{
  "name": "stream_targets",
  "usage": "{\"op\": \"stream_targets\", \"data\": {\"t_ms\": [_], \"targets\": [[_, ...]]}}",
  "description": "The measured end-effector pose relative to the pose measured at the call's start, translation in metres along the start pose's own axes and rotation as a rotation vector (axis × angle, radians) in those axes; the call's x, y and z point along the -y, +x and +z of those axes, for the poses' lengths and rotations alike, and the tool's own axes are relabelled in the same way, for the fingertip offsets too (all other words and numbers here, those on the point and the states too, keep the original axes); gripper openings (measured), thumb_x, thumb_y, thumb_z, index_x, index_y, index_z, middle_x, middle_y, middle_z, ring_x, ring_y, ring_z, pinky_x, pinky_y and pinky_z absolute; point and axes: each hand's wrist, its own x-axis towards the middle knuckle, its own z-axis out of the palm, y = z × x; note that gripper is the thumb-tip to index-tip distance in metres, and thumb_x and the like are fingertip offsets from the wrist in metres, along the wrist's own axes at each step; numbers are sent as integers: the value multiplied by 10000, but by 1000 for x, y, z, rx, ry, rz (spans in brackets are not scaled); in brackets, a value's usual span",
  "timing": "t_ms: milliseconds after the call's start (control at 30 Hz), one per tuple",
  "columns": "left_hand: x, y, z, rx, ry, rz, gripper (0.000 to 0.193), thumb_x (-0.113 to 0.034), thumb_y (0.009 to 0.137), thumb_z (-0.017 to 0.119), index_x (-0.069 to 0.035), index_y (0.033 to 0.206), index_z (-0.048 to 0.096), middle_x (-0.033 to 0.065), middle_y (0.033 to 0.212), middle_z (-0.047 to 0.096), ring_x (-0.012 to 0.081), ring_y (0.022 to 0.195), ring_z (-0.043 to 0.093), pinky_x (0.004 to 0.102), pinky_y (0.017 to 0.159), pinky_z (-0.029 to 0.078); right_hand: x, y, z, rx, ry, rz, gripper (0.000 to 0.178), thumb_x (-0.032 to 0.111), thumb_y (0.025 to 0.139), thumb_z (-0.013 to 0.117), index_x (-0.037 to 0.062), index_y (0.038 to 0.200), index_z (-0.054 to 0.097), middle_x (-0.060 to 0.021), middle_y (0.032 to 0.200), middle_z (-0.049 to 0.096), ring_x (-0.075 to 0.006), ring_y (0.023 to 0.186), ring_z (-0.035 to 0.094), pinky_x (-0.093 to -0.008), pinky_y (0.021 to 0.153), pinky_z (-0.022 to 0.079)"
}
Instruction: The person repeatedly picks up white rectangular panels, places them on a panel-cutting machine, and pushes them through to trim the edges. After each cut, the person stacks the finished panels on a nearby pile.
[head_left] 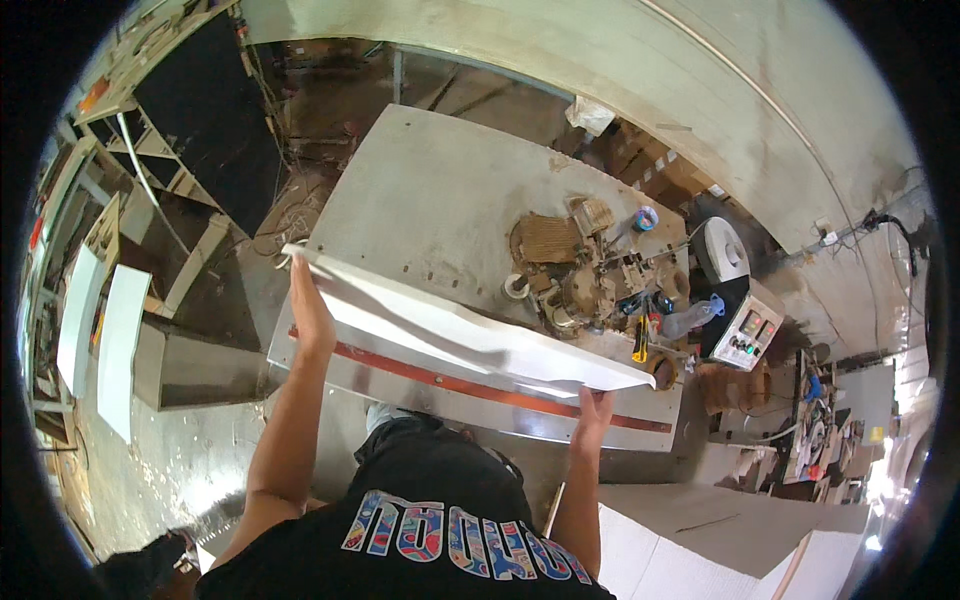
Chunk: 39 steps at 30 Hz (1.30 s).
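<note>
Long, white, sheet-like panel (440, 325) held between left hand (312, 320) and right hand (594, 408), gripped near opposite ends, presumably for balance

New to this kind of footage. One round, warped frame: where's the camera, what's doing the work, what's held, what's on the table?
No machine arm here: the work is done by a person's two bare hands. The camera sits on their head and looks down, so their torso and forearms show at the bottom. Its wide fisheye lens bends straight edges and darkens the corners.

The left hand and right hand hold a long white panel near its two ends, over the near side of a grey table. Whether it touches the table is unclear. A reddish strip runs along the table's near edge. Toward the right lie dusty brown clutter and a yellow-and-black tool.
</note>
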Motion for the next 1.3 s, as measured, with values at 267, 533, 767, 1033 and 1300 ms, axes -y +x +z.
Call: {"op": "stream_targets", "data": {"t_ms": [267, 533, 767, 1033, 1300], "targets": [[103, 17, -82, 573, 493, -51, 738, -220, 996, 838, 59, 1576, 477, 201, 1480, 626, 325, 1386, 570, 451, 1214, 423, 14, 11, 8, -95, -807, 149, 439, 165, 910, 870, -11, 1292, 745, -198, 1224, 809, -334, 1133, 778, -444, 975, 596], [101, 72, -68, 718, 741, -100, 672, -232, 946, 857, 26, 1487, 555, 198, 1329, 699, 300, 1224, 673, 455, 1040, 544, 80, -39, 40, -307, -885, 132, 410, 237, 907, 870, -52, 1179, 767, -215, 1127, 808, -362, 1032, 764, -475, 939, 565], [103, 84, -24, 1131, 258, 48, 532, -263, 1106, 687, 41, 1496, 491, 108, 1253, 622, 181, 1080, 593, 358, 901, 542, 88, -195, 34, -693, -196, 162, 500, 408, 1038, 815, -23, 1272, 716, -99, 1049, 765, -177, 909, 697, -380, 812, 566], [74, -72, 64, 1646, 259, 215, 367, -295, 1131, 686, 46, 1239, 604, 115, 1183, 672, 189, 1069, 634, 380, 948, 536, 58, -444, 27, -1289, 114, 176, 343, 378, 1100, 749, 40, 1159, 751, -11, 960, 746, -98, 843, 683, -296, 722, 556], [89, -290, 22, 2107, 767, 333, 515, -361, 1105, 714, 83, 1355, 641, 196, 1285, 726, 294, 1156, 691, 442, 991, 552, 7, -762, 110, -1643, 226, 372, 623, 516, 1017, 785, -26, 1310, 690, -96, 1157, 727, -182, 1068, 664, -364, 837, 566]]}}
